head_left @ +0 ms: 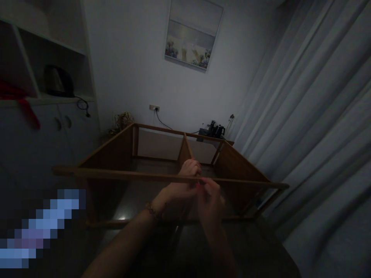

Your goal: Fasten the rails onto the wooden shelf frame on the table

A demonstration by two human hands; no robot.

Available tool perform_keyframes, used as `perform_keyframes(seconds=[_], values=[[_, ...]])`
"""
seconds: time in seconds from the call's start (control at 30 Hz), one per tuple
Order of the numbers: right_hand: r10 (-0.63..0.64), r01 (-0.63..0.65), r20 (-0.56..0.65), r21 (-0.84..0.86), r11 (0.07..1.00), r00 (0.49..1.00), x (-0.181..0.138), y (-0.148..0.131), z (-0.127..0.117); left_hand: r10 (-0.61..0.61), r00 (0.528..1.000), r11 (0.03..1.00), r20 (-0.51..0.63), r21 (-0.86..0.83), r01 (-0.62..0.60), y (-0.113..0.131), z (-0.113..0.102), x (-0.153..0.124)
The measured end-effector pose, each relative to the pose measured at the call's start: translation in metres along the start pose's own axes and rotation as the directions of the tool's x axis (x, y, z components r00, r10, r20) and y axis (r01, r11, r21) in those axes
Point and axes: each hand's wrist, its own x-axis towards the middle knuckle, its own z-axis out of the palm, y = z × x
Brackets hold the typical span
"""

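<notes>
A wooden furniture frame (pixel 116 150) lies open-side up on the dark floor, with a middle divider (pixel 185 148) and a long front rail (pixel 121 175) running across it. My left hand (pixel 185 181), a bracelet on its wrist, is curled where the divider meets the front rail. My right hand (pixel 210 197) is pinched against the rail just beside it, fingers together. What, if anything, the fingers hold is hidden in the dim light.
White cupboards with shelves and a dark kettle (pixel 58 81) stand at the left. A picture (pixel 193 34) hangs on the back wall above a socket (pixel 154 107). Grey curtains (pixel 313 116) fill the right side. Small dark items (pixel 216 130) sit behind the frame.
</notes>
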Motion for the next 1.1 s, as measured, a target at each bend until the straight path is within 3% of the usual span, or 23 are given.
perform_keyframes(seconds=[0.13,0.3,0.4,0.57,0.67,0.83,0.97,1.1], values=[[-0.088,0.088,-0.044,-0.009,0.996,0.995,0.000,-0.005,0.003,-0.006,1.000,1.000,-0.008,0.011,0.006,0.001,0.001,0.000],[-0.098,0.099,-0.042,0.023,0.995,0.994,0.006,-0.002,-0.005,0.030,0.999,1.000,-0.036,-0.002,-0.030,-0.002,0.004,-0.001],[-0.233,0.234,-0.055,0.008,0.972,0.971,0.010,0.007,-0.009,0.041,0.997,0.999,-0.061,-0.011,-0.042,-0.004,0.005,-0.001],[-0.473,0.471,0.068,0.046,0.881,0.879,0.022,0.025,-0.016,0.055,0.996,0.998,-0.067,-0.029,-0.057,-0.002,0.004,-0.001],[-0.593,0.601,0.188,0.017,0.799,0.783,0.033,0.033,-0.028,0.061,0.997,0.998,-0.037,-0.032,-0.062,0.001,0.001,-0.001],[-0.652,0.734,0.389,-0.103,0.671,0.650,0.048,0.044,-0.048,0.029,1.000,0.999,0.010,-0.028,-0.028,0.003,-0.002,0.000],[-0.714,0.809,0.386,-0.199,0.554,0.584,0.055,0.049,-0.052,0.023,1.000,0.998,0.013,-0.051,-0.022,0.001,0.000,0.001],[-0.745,0.837,0.385,-0.199,0.510,0.546,0.059,0.050,-0.049,0.054,0.998,0.997,-0.011,-0.061,-0.055,-0.001,0.000,0.001]])
